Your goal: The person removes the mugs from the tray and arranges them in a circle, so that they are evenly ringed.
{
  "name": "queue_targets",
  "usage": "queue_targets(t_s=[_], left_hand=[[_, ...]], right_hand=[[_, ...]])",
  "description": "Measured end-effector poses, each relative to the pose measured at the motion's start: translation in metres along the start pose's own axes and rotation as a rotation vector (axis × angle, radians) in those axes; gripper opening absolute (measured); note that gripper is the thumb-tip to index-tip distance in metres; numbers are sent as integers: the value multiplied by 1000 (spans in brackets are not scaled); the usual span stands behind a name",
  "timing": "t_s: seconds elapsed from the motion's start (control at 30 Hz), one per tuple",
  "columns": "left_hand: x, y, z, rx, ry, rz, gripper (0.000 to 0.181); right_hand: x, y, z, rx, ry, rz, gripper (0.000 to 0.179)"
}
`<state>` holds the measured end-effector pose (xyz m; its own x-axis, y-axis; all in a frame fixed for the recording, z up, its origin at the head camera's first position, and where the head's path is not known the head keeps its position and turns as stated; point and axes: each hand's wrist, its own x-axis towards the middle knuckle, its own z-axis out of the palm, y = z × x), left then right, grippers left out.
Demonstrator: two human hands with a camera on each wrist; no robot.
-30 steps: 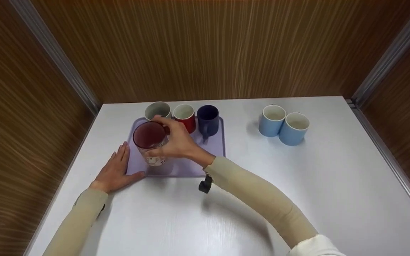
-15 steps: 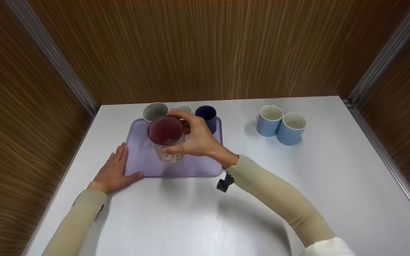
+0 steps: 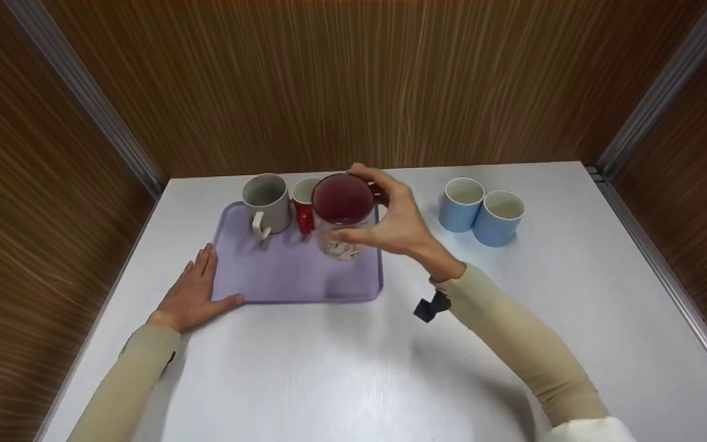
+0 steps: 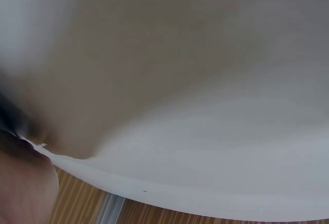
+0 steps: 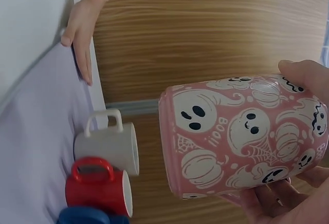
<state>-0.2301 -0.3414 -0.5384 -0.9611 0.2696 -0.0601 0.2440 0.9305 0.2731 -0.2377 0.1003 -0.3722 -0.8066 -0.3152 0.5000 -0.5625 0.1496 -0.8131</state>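
Pink mug (image 5: pixel 247 136) gripped between thumb and fingers of right hand (image 3: pixel 395 226), over tray's (image 3: pixel 292 270) right side, earlier over left. Left hand (image 3: pixel 191 298): fingers straight, at tray edge.

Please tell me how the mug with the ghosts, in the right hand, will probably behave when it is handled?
The ghost mug is probably stiff: its wall shows no dent where the right hand grips it. Its surface looks glazed, so it may be slippery. Laid down, its round body could roll, though the handle would likely stop it.
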Motion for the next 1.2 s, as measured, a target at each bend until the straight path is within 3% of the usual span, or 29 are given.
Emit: queue_targets(t_s=[0.4, 0.87, 1.2], left_hand=[[-5, -2, -5, -3, 21, 2, 127], [-7, 2, -9, 5, 5, 0, 127], [-13, 4, -16, 10, -10, -3, 128]], right_hand=[[-9, -2, -63, 2, 114, 16, 87], [-38, -6, -131, -138, 263, 108, 81], [-55, -9, -158, -138, 350, 159, 79]])
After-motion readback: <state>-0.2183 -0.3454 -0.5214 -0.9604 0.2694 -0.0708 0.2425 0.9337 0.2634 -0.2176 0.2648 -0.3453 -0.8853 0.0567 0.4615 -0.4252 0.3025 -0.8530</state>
